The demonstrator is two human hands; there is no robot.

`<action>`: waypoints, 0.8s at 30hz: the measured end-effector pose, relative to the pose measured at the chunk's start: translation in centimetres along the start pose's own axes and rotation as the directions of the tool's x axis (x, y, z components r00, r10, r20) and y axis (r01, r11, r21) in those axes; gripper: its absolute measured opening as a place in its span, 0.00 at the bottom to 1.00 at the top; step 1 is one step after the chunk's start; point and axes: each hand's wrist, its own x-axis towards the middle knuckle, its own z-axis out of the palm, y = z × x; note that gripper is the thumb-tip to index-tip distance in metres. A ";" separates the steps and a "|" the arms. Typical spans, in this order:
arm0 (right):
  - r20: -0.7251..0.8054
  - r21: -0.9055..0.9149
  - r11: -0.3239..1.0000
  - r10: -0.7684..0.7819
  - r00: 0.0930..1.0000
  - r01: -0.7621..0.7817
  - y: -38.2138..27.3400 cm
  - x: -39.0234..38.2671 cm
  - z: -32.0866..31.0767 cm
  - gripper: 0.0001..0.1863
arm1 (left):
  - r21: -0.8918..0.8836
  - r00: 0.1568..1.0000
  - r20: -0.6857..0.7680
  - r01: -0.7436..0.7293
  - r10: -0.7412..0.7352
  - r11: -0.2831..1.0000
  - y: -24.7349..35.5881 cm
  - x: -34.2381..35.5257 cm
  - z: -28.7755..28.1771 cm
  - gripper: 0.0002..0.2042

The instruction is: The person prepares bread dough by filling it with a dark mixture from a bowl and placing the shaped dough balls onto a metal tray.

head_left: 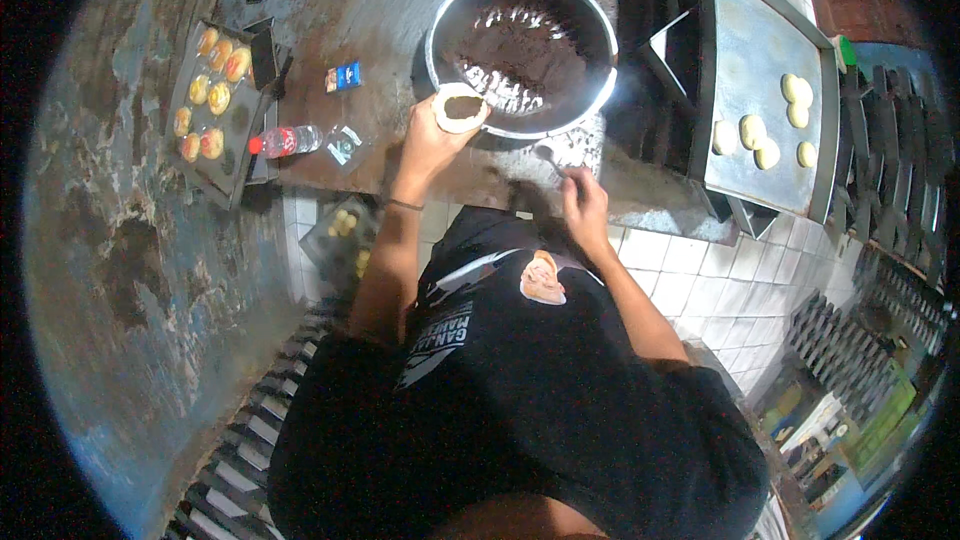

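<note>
My left hand (437, 148) holds a pale round of dough (471, 123) with a dark brown filling in its middle. It is raised at the near left rim of a large metal bowl (433, 65), which contains a dark brown crumbly mass (525, 58). My right hand (584, 202) is closed on the handle of a small metal spoon (549, 157), its head over the white-dusted table edge just in front of the bowl.
Right of the bowl, a metal tray (762, 50) carries several pale dough balls (752, 131). Leftward lie a blue packet (342, 77), a red-capped plastic bottle (289, 141) and a dark tray (222, 180) of glazed buns (219, 98). Another tray (325, 250) with dough pieces sits below the table edge.
</note>
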 end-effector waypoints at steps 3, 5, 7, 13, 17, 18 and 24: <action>-0.024 -0.237 0.908 0.350 0.936 -0.346 11.9 -4.1 -1.1 0.11 | -0.020 0.987 0.159 -0.021 0.024 1.000 0.9 0.2 0.5 0.11; 0.086 -0.543 0.820 0.268 0.960 -0.180 11.2 -3.0 -2.3 0.16 | 0.004 0.973 0.226 -0.037 0.035 0.999 2.5 0.5 1.2 0.12; 0.023 -0.432 0.901 0.060 0.998 -0.044 5.0 1.0 -3.8 0.22 | 0.043 0.955 0.286 -0.089 0.073 0.995 3.8 0.7 1.7 0.12; 0.201 0.078 0.929 -0.370 0.907 0.361 -16.1 9.8 -7.6 0.32 | 0.020 0.863 0.493 -0.141 0.113 0.990 6.4 1.7 3.6 0.16; 0.367 0.070 0.963 -0.268 0.891 0.261 -18.0 11.4 -9.7 0.26 | -0.045 0.828 0.547 -0.112 0.119 0.993 7.3 2.3 3.6 0.19; 0.305 0.088 0.948 -0.319 0.897 0.307 -17.4 11.5 -9.7 0.20 | -0.107 0.825 0.558 -0.038 0.092 0.994 7.6 2.2 3.4 0.21; 0.171 0.297 0.951 -0.141 0.975 0.085 -17.1 10.3 -8.7 0.12 | -0.466 0.872 0.490 0.251 0.011 0.848 9.6 0.1 2.8 0.17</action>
